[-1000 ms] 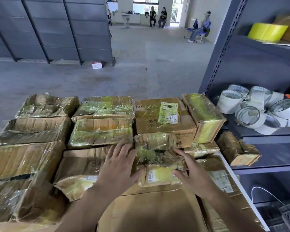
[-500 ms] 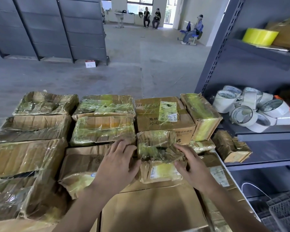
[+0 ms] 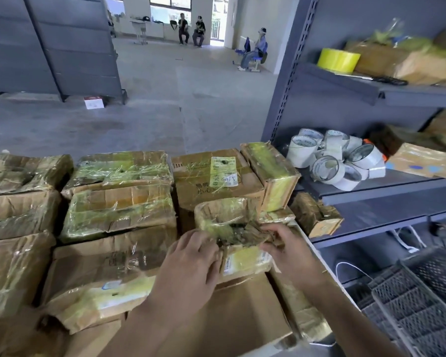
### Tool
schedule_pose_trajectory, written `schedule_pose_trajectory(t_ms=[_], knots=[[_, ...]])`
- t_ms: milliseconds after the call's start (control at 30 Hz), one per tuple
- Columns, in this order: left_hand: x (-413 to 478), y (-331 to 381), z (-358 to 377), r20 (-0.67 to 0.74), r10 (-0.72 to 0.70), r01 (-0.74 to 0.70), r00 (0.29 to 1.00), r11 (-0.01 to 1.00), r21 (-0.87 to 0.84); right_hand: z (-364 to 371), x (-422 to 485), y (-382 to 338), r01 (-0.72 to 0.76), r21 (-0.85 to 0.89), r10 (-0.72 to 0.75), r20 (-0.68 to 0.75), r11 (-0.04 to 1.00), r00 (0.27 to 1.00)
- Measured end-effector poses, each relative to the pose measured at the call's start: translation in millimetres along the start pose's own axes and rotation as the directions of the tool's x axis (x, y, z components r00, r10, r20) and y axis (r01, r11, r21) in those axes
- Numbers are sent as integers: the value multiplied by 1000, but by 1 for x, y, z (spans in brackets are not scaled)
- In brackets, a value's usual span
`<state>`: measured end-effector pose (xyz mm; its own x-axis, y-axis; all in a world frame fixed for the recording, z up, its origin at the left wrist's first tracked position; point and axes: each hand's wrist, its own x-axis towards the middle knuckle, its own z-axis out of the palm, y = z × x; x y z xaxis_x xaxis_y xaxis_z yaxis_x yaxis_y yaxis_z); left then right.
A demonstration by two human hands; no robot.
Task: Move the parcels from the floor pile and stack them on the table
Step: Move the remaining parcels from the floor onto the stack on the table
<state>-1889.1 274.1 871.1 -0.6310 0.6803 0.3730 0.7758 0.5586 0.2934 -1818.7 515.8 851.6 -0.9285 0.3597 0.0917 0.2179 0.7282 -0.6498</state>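
Grey concrete floor stretches away past tall metal shelving to a far doorway, and close in front a table [image 3: 319,253] is packed edge to edge with tape-wrapped cardboard parcels. At the near right of that spread sits a small crumpled parcel [image 3: 232,238], resting on a larger flat carton [image 3: 242,313] and just in front of a labelled box [image 3: 216,176]. The left hand [image 3: 191,266] lies against its left side, fingers loosely curled and pressing on the cardboard; the right hand [image 3: 289,253] pinches the torn top flap at its right edge — neither has a full grip round it. This parcel looks light and soft: the walls are dented, the top caved in, the glossy tape likely slippery. Lifting by the ragged flap could tear it, so the sounder hold would be both palms flat on opposite sides, low down, near the stiffer bottom edges. Rolls of tape [image 3: 335,161] crowd the shelf [image 3: 371,197] to the right.
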Motion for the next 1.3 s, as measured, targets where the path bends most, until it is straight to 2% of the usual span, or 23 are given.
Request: schedule_pose_trajectory(t_ms=[100,200,300,367,533,633,733,1000,1167,1300], knots=[[17,28,9,56,-75,77,996,996,-47,-28,-4,30,-32,32,34,-46,999,998],[40,57,21,222,-217,255,951,953,-163,-55,1,61,-64,40,67,-54,997,996],[63,87,42,350,-240,353,905,884,-305,-77,8,89,-77,41,79,-45,996,996],[76,105,55,385,-243,391,890,840,-375,-86,13,106,-83,54,85,-34,995,996],[97,120,74,296,-336,438,894,792,-425,-93,27,122,-14,42,17,-70,999,997],[102,124,81,296,-381,481,876,740,-470,-97,34,128,32,53,-28,-72,998,997],[101,128,88,288,-402,493,869,745,-449,-97,38,128,60,20,-59,-38,998,998],[99,130,102,192,-427,468,884,795,-386,-97,37,138,77,100,-81,27,992,996],[98,132,101,187,-440,478,878,788,-388,-100,34,150,69,194,-63,-39,979,997],[99,132,100,198,-469,508,861,769,-389,-104,33,152,55,189,-51,-30,980,998]])
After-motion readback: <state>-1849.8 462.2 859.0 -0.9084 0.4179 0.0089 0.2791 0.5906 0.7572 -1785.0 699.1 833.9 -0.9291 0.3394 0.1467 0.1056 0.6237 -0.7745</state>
